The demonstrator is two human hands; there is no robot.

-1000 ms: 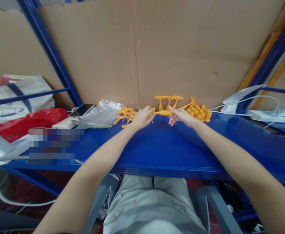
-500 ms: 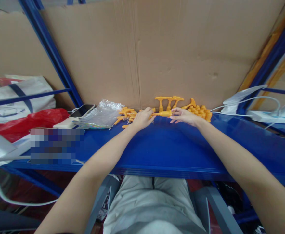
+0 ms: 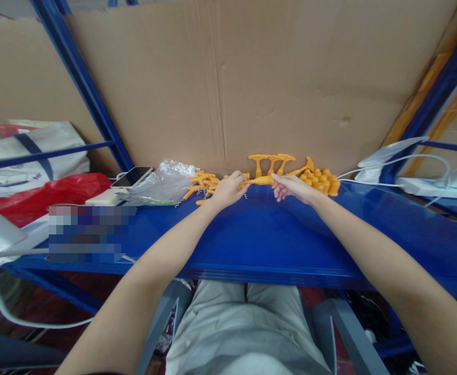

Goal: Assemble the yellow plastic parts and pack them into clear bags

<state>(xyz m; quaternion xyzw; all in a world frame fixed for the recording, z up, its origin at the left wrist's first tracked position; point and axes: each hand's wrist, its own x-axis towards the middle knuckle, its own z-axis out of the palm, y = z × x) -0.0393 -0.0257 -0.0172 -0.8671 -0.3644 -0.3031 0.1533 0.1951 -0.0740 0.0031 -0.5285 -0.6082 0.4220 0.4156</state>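
Both my hands meet at the back of a blue shelf (image 3: 275,239) on one long orange plastic part (image 3: 260,180). My left hand (image 3: 228,189) grips its left end, and my right hand (image 3: 291,186) pinches its right end. Behind the part three orange T-shaped pieces (image 3: 270,162) stand upright against the cardboard wall. A heap of small orange caps (image 3: 321,180) lies just right of my right hand. Left of my left hand lies a pile of orange T-shaped pieces (image 3: 201,183), with small metal springs (image 3: 178,204) near it.
A clear plastic bag (image 3: 164,181), a phone (image 3: 131,176) on a white power bank (image 3: 102,197) and a red bag (image 3: 36,195) lie to the left. A white power strip (image 3: 427,185) with cables sits at the right. Blue rack posts (image 3: 83,88) frame the cardboard back wall (image 3: 251,78).
My right hand turned slightly and closed more firmly on the right end of the orange part. My left hand stayed in place on the left end.
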